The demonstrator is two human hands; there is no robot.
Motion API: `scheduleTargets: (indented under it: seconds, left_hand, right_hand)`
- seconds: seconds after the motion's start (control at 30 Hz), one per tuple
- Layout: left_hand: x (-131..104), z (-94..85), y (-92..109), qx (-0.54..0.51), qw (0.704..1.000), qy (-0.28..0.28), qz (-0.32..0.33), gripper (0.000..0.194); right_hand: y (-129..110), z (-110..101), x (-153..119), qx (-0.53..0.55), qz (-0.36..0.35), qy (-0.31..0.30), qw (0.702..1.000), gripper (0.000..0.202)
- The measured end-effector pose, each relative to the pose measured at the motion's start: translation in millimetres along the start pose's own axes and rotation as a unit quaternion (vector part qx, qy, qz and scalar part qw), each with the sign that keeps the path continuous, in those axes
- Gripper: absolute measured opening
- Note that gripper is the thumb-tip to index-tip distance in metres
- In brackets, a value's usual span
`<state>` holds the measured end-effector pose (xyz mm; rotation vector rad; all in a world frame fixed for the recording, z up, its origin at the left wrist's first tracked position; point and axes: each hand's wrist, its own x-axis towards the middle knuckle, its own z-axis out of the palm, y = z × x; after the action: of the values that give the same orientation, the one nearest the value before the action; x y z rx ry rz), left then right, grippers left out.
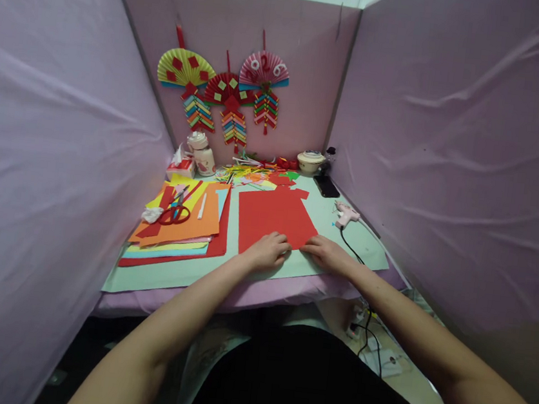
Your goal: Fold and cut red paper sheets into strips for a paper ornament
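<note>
A large sheet of red paper (275, 214) lies flat on the pale green table cover (163, 281) in front of me. With curled fingers, my left hand (269, 252) grips its near edge. My right hand (326, 254) pinches the sheet at its near right corner. The undersides of my fingers are hidden. To the left is a stack of coloured paper (208, 224), topped by red-handled scissors (175, 214), a white pen-like stick (201, 206) and a crumpled white tissue (152, 214).
Paper scraps (248, 175) are heaped at the back. A lidded bowl (310, 161), a black phone (326, 186) and a corded glue gun (346, 215) sit on the right. A white bottle (201, 155) and tissue pack (182, 165) stand back left. Paper fans (186, 68) hang behind.
</note>
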<state>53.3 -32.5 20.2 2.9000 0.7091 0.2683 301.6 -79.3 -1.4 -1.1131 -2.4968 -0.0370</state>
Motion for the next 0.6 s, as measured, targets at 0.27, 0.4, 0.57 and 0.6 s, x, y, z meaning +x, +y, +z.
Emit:
scheduleTargets:
  seconds: [0.27,0.4,0.57,0.6]
  left_hand:
    - [3,8.0,0,0.017,1.000,-0.011,-0.016,0.039]
    - [6,7.2,1,0.011,1.000,-0.014,-0.023,0.040]
    - [4,7.6,3,0.000,0.999,-0.010,-0.040,0.042]
    - [3,8.0,3,0.000,0.999,-0.008,-0.043,0.042]
  right_hand:
    - [-1,-4,5,-0.046,-0.020,-0.053,0.997,0.036]
    - [-1,-7,5,-0.061,-0.029,-0.069,0.995,0.035]
    - [10,-6,-1,-0.034,-0.038,-0.049,0.997,0.034]
    - [12,-6,-3,-0.026,-0.036,-0.045,0.998,0.034]
